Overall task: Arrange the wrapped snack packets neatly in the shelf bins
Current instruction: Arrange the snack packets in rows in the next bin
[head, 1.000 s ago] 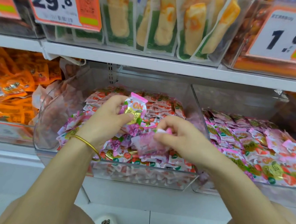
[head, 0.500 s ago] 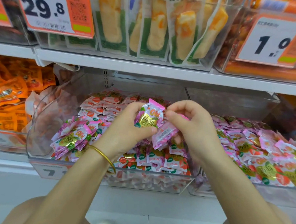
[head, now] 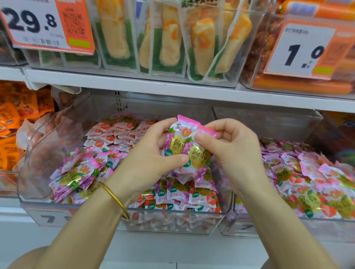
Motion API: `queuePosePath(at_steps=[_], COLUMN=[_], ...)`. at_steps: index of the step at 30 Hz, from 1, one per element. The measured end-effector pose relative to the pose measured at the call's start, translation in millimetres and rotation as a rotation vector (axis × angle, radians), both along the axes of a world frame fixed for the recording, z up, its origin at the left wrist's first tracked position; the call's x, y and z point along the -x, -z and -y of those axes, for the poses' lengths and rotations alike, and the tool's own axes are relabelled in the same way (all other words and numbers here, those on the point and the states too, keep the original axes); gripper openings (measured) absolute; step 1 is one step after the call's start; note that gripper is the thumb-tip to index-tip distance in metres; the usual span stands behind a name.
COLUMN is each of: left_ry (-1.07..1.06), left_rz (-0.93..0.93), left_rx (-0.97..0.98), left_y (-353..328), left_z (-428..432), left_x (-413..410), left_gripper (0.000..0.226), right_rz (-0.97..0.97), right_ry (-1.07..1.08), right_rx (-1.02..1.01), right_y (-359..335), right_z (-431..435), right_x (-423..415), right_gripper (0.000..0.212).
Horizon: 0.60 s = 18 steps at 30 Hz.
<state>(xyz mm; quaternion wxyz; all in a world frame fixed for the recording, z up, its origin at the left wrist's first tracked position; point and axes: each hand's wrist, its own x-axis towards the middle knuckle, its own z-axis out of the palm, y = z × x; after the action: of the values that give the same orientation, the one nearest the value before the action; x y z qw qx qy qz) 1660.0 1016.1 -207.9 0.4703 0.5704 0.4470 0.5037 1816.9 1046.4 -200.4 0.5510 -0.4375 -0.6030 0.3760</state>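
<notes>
Above the clear plastic shelf bin [head: 39, 167], the left hand [head: 147, 163] and the right hand [head: 235, 156] pinch two overlapping small glossy snack packets [head: 184, 147], purple and white with a pink top edge and a gold round label.

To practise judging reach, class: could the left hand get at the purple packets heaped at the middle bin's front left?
Probably yes: the purple packets lie uncovered in the open-topped bin beside the left hand, though it is holding a packet.
</notes>
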Motion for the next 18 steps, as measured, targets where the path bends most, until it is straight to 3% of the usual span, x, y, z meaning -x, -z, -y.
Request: queuePosePath(at_steps=[5, 9, 14, 18], left_ry=[-0.018, -0.026, -0.137, -0.054], left_rz=[-0.006, -0.05, -0.624, -0.813], left_rx=[-0.047, -0.096, -0.408, -0.397], left_y=[-1, 2, 8, 14], left_z=[-3, -9, -41, -73], left_x=[-23, -52, -85, -112], left_gripper=[0.081, 0.073, 0.042, 0.045], right_rz=[0.07, -0.08, -0.19, 0.05], right_ry=[-0.076, -0.118, 0.198, 0.421], right_rx=[0.1, 0.184, 0.225, 0.235], right_y=[-11, -6, 2, 3], right_z=[4, 3, -23, -63], right_x=[-22, -47, -139, -198], right_gripper=[0.019, 0.011, 0.01, 0.022])
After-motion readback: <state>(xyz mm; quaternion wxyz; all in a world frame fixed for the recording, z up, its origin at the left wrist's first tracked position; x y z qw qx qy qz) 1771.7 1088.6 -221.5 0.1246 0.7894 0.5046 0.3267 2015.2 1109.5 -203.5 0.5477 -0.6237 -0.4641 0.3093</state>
